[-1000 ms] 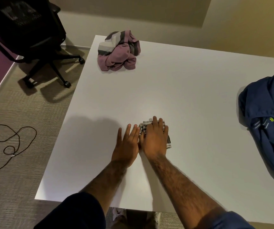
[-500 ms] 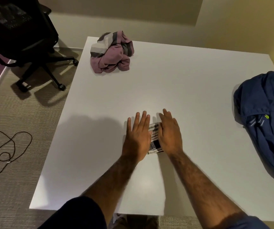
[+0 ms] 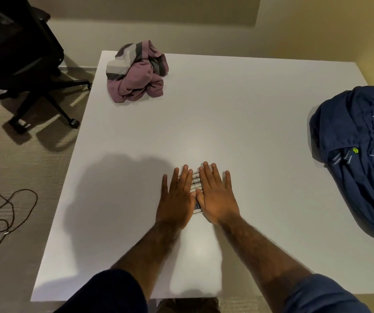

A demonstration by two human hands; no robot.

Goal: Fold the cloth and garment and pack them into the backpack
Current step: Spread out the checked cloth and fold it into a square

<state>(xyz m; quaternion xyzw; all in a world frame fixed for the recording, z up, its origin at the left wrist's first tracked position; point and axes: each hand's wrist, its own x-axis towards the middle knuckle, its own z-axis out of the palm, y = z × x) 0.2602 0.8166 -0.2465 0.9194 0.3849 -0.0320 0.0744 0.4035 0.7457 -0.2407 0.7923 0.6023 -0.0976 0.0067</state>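
Pressing w/ straight fingers, left hand point(image 3: 177, 201) & right hand point(image 3: 218, 198) cover cloth point(image 3: 195, 184), visible strip running near-far.

An office room, I'd say.
I see a black swivel chair point(image 3: 16, 48), grey carpet point(image 3: 34, 163) and a plain white table point(image 3: 249, 120).

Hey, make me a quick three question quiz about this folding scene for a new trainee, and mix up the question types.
1. True or false: the pink striped garment is already folded.
2. The navy backpack lies on the white table toward the person's: A) right, B) left, C) near edge, between the arms.
3. What lies under the left hand and right hand?
Key: 1 false, it is crumpled. 2 A. 3 the small checked cloth, pressed by both flat hands.
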